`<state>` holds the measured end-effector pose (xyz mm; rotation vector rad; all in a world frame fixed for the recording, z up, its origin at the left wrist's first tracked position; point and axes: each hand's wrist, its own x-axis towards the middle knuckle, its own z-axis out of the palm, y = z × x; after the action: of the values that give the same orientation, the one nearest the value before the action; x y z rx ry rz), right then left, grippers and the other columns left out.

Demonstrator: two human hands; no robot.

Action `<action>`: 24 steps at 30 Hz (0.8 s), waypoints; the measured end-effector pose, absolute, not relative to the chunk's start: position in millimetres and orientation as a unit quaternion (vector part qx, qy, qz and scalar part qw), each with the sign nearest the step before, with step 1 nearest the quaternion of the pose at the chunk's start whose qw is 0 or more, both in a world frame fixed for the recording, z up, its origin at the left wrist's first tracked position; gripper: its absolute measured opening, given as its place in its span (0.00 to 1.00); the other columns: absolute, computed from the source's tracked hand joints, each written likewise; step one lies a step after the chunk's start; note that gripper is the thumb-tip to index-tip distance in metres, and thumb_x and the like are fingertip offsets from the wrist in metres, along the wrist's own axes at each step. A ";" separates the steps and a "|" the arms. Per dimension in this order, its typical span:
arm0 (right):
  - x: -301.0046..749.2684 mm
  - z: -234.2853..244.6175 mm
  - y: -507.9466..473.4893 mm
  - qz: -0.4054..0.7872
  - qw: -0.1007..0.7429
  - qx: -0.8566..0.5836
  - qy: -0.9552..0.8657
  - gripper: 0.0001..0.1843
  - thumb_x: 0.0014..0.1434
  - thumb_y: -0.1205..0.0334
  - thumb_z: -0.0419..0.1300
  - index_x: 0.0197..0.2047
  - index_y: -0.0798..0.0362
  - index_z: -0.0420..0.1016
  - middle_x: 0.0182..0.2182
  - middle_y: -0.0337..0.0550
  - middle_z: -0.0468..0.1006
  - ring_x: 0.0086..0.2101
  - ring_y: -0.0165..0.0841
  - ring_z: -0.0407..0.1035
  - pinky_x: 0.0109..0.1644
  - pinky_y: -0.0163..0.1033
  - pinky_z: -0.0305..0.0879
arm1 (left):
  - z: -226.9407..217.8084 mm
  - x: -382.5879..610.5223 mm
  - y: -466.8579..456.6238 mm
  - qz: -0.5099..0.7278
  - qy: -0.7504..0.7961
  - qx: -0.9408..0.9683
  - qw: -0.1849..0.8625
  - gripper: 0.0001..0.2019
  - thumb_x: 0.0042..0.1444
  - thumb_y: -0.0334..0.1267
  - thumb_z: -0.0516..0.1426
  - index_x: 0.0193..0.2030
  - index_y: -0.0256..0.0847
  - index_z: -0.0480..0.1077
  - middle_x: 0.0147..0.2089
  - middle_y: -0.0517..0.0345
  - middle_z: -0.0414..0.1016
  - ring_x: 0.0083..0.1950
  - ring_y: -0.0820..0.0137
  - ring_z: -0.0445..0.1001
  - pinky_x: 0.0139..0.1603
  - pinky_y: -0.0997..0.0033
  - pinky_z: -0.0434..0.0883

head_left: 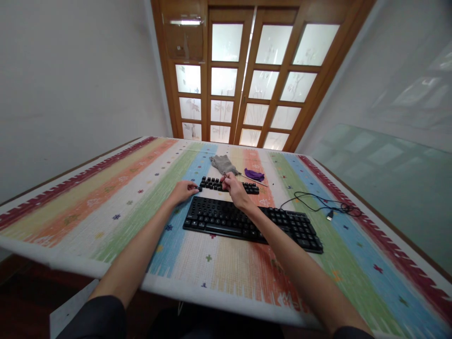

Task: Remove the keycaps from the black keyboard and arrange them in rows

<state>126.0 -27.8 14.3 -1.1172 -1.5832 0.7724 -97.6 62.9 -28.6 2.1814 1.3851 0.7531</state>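
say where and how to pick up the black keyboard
Probably by its two short ends: the keyboard is long and lies flat, so one hand at each end should keep it level. Come in low from left and right, thumbs on top, fingers under the edge. Stay off the back edge where the cable leaves, and first move the right forearm, which crosses above the keyboard.
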 end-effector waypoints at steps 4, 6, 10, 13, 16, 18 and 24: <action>124.6 14.0 -33.4 0.325 0.529 -0.446 -0.644 0.17 0.63 0.54 0.42 0.35 0.52 0.68 0.25 0.38 0.66 0.29 0.32 0.62 0.35 0.37 0.58 | -37.2 -94.0 64.0 0.306 0.501 0.775 0.234 0.16 0.46 0.40 0.64 0.41 0.36 0.81 0.29 0.56 0.78 0.30 0.68 0.72 0.35 0.70 0.67; 120.8 14.5 -37.1 0.318 0.516 -0.446 -0.658 0.18 0.65 0.53 0.44 0.36 0.52 0.70 0.27 0.39 0.69 0.31 0.32 0.63 0.37 0.37 0.59 | -42.1 -93.3 63.8 0.324 0.506 0.763 0.239 0.18 0.46 0.41 0.64 0.43 0.35 0.80 0.29 0.56 0.78 0.29 0.69 0.71 0.35 0.70 0.67; 114.7 16.4 -40.6 0.289 0.481 -0.446 -0.697 0.17 0.67 0.52 0.46 0.38 0.53 0.70 0.32 0.42 0.73 0.35 0.33 0.66 0.42 0.39 0.61 | -48.4 -94.0 64.0 0.340 0.504 0.761 0.227 0.18 0.46 0.44 0.64 0.42 0.35 0.80 0.29 0.56 0.77 0.29 0.70 0.70 0.35 0.70 0.67; 114.6 17.9 -38.1 0.241 0.449 -0.446 -0.736 0.15 0.67 0.54 0.48 0.37 0.53 0.70 0.34 0.43 0.72 0.38 0.34 0.66 0.46 0.40 0.61 | -50.2 -94.6 64.1 0.341 0.496 0.773 0.202 0.16 0.47 0.44 0.64 0.39 0.37 0.80 0.29 0.56 0.77 0.30 0.69 0.70 0.36 0.70 0.68; 117.4 18.4 -34.9 0.187 0.373 -0.443 -0.793 0.14 0.67 0.56 0.50 0.34 0.54 0.70 0.35 0.44 0.70 0.40 0.35 0.64 0.50 0.43 0.60 | -51.4 -94.3 64.2 0.341 0.493 0.780 0.181 0.14 0.49 0.44 0.63 0.39 0.37 0.80 0.31 0.55 0.77 0.31 0.69 0.71 0.38 0.69 0.68; 119.2 18.8 -35.2 0.158 0.330 -0.443 -0.818 0.13 0.68 0.58 0.51 0.35 0.54 0.72 0.37 0.46 0.70 0.42 0.37 0.63 0.53 0.45 0.58 | -52.3 -93.6 64.6 0.340 0.493 0.781 0.175 0.14 0.49 0.43 0.63 0.39 0.37 0.80 0.32 0.54 0.77 0.31 0.69 0.71 0.38 0.69 0.68; 118.4 33.0 -48.2 0.181 0.335 -0.421 -0.823 0.12 0.68 0.60 0.50 0.38 0.55 0.72 0.38 0.45 0.67 0.42 0.35 0.64 0.52 0.43 0.60 | -53.5 -92.1 65.4 0.338 0.488 0.787 0.166 0.14 0.50 0.43 0.63 0.41 0.38 0.81 0.31 0.55 0.77 0.32 0.69 0.71 0.38 0.69 0.69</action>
<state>118.4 -48.2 33.0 -1.0987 -2.1480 0.4714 -92.1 65.4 -53.5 2.2416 1.3906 0.9609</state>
